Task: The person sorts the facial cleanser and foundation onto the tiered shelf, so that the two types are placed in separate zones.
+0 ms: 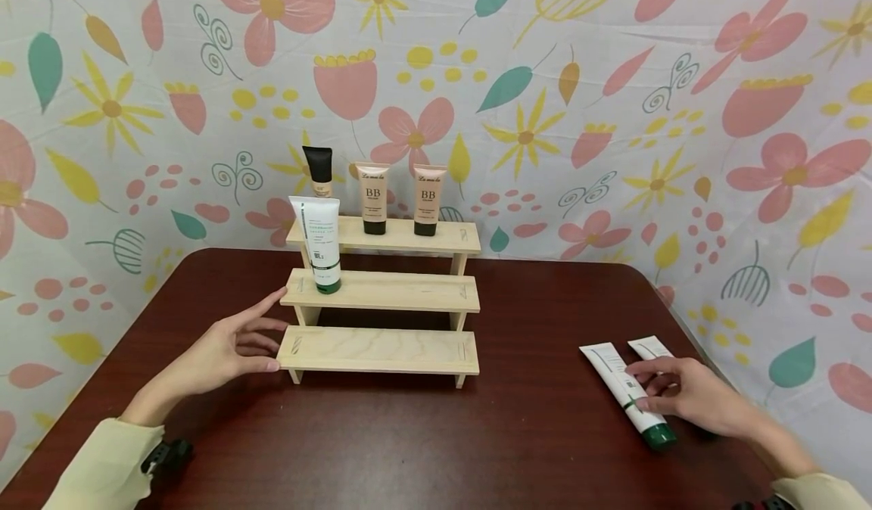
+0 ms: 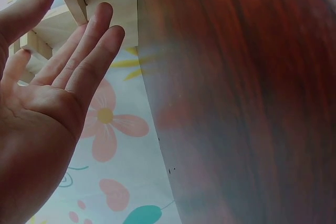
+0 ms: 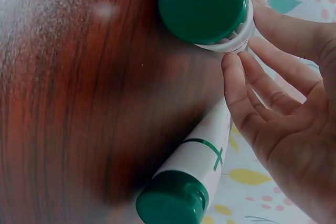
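Note:
My left hand (image 1: 214,351) is at the left end of a three-tier wooden stand (image 1: 381,349). Its fingers are stretched out; the index fingertip reaches the middle step and the thumb the bottom step. The left wrist view shows nothing in the palm (image 2: 42,114). At the right of the table, my right hand (image 1: 695,393) pinches a white tube (image 1: 616,370) with a green cap (image 3: 202,6), thumb and fingertips at its side. A second white tube (image 1: 650,347) lies beyond it, partly hidden by the hand; its green cap (image 3: 173,198) shows in the right wrist view.
On the middle step a white tube with a green cap (image 1: 323,245) stands at the left. The top step bears two beige BB tubes (image 1: 373,200) with black caps and a black-ended tube (image 1: 318,166). Flower-patterned cloth (image 1: 518,56) hangs behind the dark table (image 1: 531,328).

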Available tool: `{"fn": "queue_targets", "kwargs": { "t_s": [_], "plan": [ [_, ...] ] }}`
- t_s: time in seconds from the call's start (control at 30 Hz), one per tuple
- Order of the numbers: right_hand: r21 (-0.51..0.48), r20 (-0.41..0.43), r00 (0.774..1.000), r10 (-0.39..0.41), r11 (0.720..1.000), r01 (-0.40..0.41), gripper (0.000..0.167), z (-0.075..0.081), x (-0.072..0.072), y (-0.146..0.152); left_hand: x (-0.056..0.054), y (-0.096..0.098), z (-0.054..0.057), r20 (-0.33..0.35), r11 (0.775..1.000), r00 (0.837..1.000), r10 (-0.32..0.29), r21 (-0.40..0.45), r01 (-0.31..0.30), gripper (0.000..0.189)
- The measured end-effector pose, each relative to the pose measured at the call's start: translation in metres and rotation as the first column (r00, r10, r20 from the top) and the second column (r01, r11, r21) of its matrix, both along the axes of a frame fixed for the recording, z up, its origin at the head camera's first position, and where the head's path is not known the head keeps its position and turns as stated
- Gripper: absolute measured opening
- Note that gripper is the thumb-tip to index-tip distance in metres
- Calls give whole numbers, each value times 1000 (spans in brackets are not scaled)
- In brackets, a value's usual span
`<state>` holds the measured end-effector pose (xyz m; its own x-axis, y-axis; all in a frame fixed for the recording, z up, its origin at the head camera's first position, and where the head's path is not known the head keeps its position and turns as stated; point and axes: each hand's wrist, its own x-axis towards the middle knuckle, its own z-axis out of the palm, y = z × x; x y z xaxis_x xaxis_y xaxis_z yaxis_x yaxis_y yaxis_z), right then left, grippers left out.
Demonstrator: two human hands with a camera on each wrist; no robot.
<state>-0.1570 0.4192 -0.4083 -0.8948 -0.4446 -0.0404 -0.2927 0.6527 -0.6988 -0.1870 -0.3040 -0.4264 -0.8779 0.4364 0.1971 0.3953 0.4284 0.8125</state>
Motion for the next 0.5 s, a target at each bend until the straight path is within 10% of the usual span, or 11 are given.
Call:
{"fn": "queue_targets", "kwargs": {
  "t_s": [0.5],
  "plan": [
    [-72,64,996,55,996,-51,46,1,-8,-11,4,4,4,-4,1000,1000,-4,12,4,107]
  ]
}}
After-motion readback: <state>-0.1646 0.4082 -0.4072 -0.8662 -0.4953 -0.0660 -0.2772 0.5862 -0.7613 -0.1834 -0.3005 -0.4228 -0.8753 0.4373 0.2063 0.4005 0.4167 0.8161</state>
